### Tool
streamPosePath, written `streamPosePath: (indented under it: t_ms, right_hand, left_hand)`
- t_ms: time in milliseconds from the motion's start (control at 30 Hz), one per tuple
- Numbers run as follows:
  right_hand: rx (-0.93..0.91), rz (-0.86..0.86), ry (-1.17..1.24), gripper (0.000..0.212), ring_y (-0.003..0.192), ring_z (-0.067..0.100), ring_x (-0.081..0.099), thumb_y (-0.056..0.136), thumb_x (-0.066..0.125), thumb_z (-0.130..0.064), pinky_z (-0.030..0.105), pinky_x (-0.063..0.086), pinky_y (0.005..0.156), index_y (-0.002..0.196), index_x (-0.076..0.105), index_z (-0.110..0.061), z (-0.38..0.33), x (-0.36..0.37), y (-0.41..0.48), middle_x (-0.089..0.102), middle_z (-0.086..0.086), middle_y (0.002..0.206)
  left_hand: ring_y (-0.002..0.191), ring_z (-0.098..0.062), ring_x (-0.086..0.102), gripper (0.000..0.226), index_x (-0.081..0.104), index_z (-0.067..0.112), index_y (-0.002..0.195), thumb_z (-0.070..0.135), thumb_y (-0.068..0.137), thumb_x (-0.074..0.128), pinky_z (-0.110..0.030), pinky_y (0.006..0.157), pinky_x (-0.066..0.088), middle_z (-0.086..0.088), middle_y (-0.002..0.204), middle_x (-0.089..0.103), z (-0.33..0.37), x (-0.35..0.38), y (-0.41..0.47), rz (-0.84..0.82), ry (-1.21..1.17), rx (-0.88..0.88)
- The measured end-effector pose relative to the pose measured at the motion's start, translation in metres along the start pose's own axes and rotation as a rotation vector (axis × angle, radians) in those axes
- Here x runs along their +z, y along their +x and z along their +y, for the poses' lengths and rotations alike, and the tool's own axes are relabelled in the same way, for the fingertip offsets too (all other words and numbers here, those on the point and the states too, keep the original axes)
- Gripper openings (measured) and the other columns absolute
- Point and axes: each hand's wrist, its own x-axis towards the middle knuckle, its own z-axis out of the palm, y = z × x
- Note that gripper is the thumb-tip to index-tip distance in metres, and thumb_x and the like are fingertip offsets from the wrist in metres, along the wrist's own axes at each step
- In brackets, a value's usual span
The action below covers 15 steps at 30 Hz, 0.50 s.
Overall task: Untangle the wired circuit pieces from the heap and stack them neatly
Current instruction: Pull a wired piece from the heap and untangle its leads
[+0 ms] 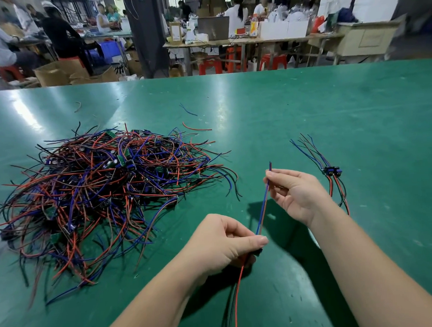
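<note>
A big tangled heap (106, 191) of red, blue and black wires with small circuit boards lies on the left of the green table (307, 108). Between my hands I hold one wired circuit piece (262, 211). My left hand (226, 242) pinches its board end, with red and black wires hanging down toward me. My right hand (294, 191) pinches the blue and brown wires near their tips, pulled straight. A small stack (331, 171) of sorted pieces lies to the right of my right hand.
Loose wire scraps, a red one (195, 128) and a blue one (188, 109), lie beyond the heap. Past the table's far edge are work benches, red stools (210, 66), cardboard boxes and seated people.
</note>
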Motion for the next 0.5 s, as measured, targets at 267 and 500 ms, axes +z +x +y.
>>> streamPosePath:
  t_ms: [267, 500]
  right_hand:
    - [-0.053, 0.116, -0.059, 0.018, 0.04, 0.011, 0.056, 0.082, 0.07, -0.004, 0.017, 0.046, 0.039, 0.07, 0.057, -0.005, 0.0015, 0.0006, 0.0063, 0.062, 0.004, 0.049]
    - [0.017, 0.134, 0.039, 0.015, 0.036, 0.013, 0.055, 0.088, 0.062, 0.0, 0.017, 0.047, 0.039, 0.075, 0.053, 0.002, -0.0057, -0.0063, 0.0052, 0.059, 0.007, 0.045]
  left_hand:
    - [0.042, -0.006, 0.058, 0.017, 0.067, 0.005, 0.071, 0.015, 0.074, 0.081, -0.014, 0.044, 0.043, 0.0, 0.051, 0.066, -0.0035, -0.0013, 0.002, 0.009, 0.103, 0.007]
    - [0.047, -0.011, 0.061, 0.016, 0.067, 0.007, 0.071, 0.016, 0.075, 0.08, -0.018, 0.048, 0.046, -0.003, 0.056, 0.068, -0.0066, -0.0012, 0.0048, 0.028, 0.102, 0.007]
